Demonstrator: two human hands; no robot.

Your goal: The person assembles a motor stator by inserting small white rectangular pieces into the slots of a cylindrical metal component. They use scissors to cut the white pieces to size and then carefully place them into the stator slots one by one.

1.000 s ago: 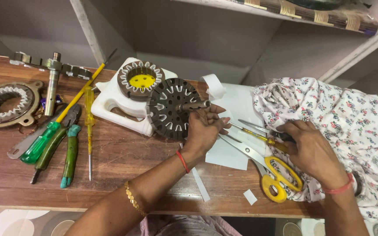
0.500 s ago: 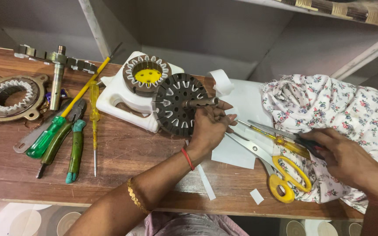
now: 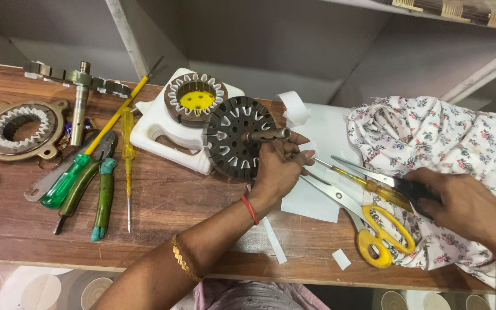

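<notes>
The wooden workbench (image 3: 190, 201) spans the scene from left to right. A floral cloth (image 3: 454, 143) lies bunched at the right end, and white paper sheets (image 3: 322, 138) lie just left of it. A white plastic housing (image 3: 156, 126) sits at centre far and carries a slotted core with a yellow centre (image 3: 196, 99).

The dark slotted stator disc (image 3: 233, 138) stands tilted against the housing. Its shaft (image 3: 265, 135) has its long axis left to right and points right. The left hand (image 3: 279, 169) is closed around the shaft end.

The right hand (image 3: 460, 201) rests on the cloth, fingers closed on a dark-handled tool (image 3: 400, 185). Half a second earlier this hand lay further right.

Yellow-handled scissors (image 3: 374, 229) lie between the hands. A green screwdriver (image 3: 73, 175) lies at left.
</notes>
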